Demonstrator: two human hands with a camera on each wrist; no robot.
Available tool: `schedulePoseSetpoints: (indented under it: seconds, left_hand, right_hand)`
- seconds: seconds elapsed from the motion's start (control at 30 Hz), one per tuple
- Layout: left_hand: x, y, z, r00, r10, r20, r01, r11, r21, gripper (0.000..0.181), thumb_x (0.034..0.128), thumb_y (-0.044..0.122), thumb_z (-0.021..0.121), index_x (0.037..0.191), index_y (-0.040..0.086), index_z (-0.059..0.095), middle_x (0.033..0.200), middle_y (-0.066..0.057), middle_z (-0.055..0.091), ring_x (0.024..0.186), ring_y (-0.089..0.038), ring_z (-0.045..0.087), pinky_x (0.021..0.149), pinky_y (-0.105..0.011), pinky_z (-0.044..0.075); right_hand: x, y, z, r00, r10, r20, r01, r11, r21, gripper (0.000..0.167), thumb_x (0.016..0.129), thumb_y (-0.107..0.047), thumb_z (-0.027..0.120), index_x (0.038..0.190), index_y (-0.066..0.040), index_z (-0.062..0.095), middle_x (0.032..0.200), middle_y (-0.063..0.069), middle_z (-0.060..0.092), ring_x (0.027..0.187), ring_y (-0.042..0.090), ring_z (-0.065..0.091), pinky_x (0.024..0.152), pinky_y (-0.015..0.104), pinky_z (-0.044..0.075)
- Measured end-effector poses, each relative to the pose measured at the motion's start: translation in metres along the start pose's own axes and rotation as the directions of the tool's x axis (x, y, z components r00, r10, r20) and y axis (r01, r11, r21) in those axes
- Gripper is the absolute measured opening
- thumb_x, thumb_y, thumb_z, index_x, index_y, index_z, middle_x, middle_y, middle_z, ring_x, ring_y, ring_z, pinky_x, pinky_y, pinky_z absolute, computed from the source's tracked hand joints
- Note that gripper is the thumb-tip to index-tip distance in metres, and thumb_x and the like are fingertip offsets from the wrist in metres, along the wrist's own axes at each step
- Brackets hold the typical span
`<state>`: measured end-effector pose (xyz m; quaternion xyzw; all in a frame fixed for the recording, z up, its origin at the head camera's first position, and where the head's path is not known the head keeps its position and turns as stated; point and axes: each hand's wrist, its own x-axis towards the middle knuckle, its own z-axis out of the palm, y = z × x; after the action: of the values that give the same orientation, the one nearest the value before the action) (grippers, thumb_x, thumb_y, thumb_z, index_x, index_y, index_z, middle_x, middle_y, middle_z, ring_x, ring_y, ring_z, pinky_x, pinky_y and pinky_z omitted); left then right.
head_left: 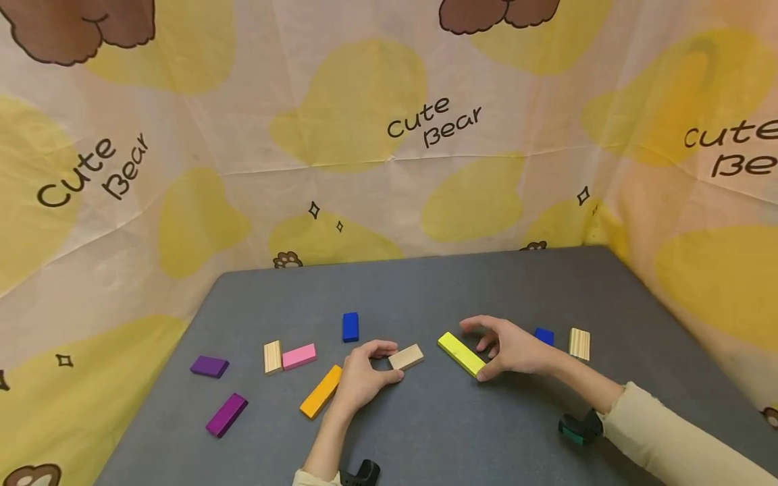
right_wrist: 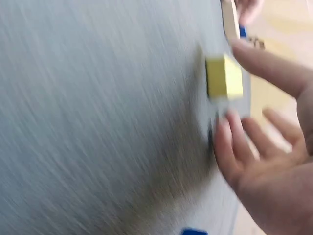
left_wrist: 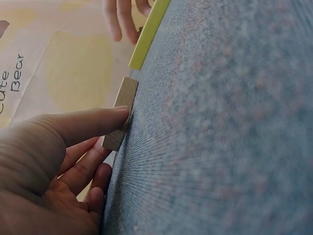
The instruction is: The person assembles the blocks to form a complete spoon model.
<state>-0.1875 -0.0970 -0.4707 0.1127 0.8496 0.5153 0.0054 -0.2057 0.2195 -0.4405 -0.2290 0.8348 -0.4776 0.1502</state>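
Note:
A plain wooden block (head_left: 406,357) lies on the grey table, its left end between the thumb and fingers of my left hand (head_left: 360,383). In the left wrist view, the left hand (left_wrist: 63,161) pinches the wooden block (left_wrist: 125,93) with the thumb on its near face. A yellow block (head_left: 461,354) lies to its right, tilted diagonally. My right hand (head_left: 507,347) is at the yellow block's right side, thumb by its lower end, fingers spread. In the blurred right wrist view, the yellow block (right_wrist: 224,77) sits beside the parted thumb and fingers of the right hand (right_wrist: 274,171).
An orange block (head_left: 320,392) lies left of my left hand, a blue block (head_left: 350,327) behind it. Farther left are a pink block (head_left: 300,356), a striped block (head_left: 273,357) and two purple blocks (head_left: 226,415). Beyond my right hand are another blue block (head_left: 544,336) and striped block (head_left: 580,343).

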Motion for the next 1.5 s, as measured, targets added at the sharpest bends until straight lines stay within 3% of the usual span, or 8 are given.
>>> schedulePoseSetpoints:
  seconds: [0.17,0.47,0.57,0.73,1.0,1.3,1.4,1.5]
  left_hand:
    - [0.001,0.001,0.001,1.000,0.010,0.009,-0.010,1.000,0.000,0.043,0.0731,0.007,0.087,0.113,0.008,0.071,0.102,0.003,0.070,0.099,-0.019,0.059,0.094,-0.046,0.042]
    - [0.002,0.000,0.002,1.000,0.002,0.010,-0.002,1.000,-0.005,0.043,0.0726,0.008,0.087,0.112,0.010,0.072,0.102,0.005,0.070,0.099,-0.019,0.059,0.093,-0.046,0.043]
    - [0.002,0.000,0.002,1.000,-0.005,0.009,0.005,1.000,-0.007,0.043,0.0727,0.009,0.087,0.112,0.011,0.072,0.101,0.006,0.069,0.100,-0.019,0.059,0.093,-0.046,0.042]
    - [0.003,-0.001,0.002,1.000,-0.009,0.010,0.009,1.000,0.006,0.043,0.0731,0.010,0.088,0.112,0.011,0.072,0.101,0.007,0.069,0.099,-0.018,0.058,0.093,-0.046,0.042]
    - [0.003,-0.003,0.003,1.000,-0.009,0.003,0.009,1.000,0.016,0.042,0.0735,0.011,0.088,0.112,0.012,0.072,0.101,0.008,0.069,0.099,-0.018,0.059,0.093,-0.047,0.041]
    - [0.003,-0.003,0.001,1.000,-0.013,0.000,0.013,1.000,0.021,0.041,0.0738,0.012,0.087,0.112,0.012,0.072,0.101,0.007,0.069,0.099,-0.018,0.059,0.094,-0.047,0.041]
    - [0.002,-0.003,0.001,1.000,-0.014,-0.002,0.014,1.000,0.020,0.041,0.0739,0.012,0.087,0.112,0.012,0.072,0.101,0.007,0.069,0.100,-0.018,0.059,0.094,-0.048,0.041]
    - [0.002,-0.003,0.000,1.000,-0.016,0.000,0.015,1.000,0.020,0.041,0.0742,0.011,0.087,0.113,0.012,0.072,0.102,0.008,0.069,0.100,-0.018,0.059,0.094,-0.048,0.041]
  right_hand:
    - [0.012,0.004,-0.013,0.985,-0.020,0.170,0.028,0.999,-0.045,0.097,0.068,-0.007,0.091,0.150,-0.008,0.038,0.134,0.011,0.048,0.088,0.031,0.056,0.069,0.034,0.052]
    - [0.024,0.009,-0.009,0.970,-0.087,0.229,0.107,0.991,-0.080,0.101,0.064,0.002,0.089,0.150,-0.009,0.038,0.145,0.005,0.044,0.088,0.031,0.053,0.059,0.029,0.049]
    - [0.024,0.007,-0.005,0.977,-0.092,0.192,0.112,0.989,-0.095,0.100,0.064,0.000,0.090,0.150,-0.006,0.038,0.145,0.008,0.045,0.088,0.031,0.053,0.060,0.029,0.048]
    - [0.020,-0.001,0.013,0.998,-0.043,0.039,0.047,0.991,-0.127,0.101,0.063,-0.012,0.093,0.148,-0.005,0.040,0.143,0.010,0.047,0.089,0.028,0.051,0.065,0.031,0.046]
    - [0.020,-0.012,0.044,0.993,-0.010,-0.121,-0.011,0.986,-0.166,0.100,0.059,-0.020,0.096,0.144,-0.005,0.045,0.136,0.010,0.050,0.091,0.024,0.049,0.072,0.033,0.046]
    - [0.023,-0.011,0.049,0.995,-0.020,-0.095,0.001,0.980,-0.197,0.099,0.060,-0.024,0.096,0.143,-0.006,0.047,0.130,0.007,0.048,0.093,0.023,0.048,0.076,0.033,0.045]
    - [0.023,-0.011,0.045,0.998,0.000,-0.059,-0.008,0.991,-0.136,0.094,0.066,-0.030,0.093,0.145,-0.009,0.046,0.132,0.010,0.045,0.097,0.024,0.049,0.078,0.036,0.045]
    - [0.019,-0.011,0.040,0.996,0.041,-0.083,-0.043,0.999,-0.032,0.080,0.073,-0.030,0.090,0.141,-0.010,0.053,0.129,0.012,0.048,0.098,0.026,0.051,0.078,0.038,0.046]
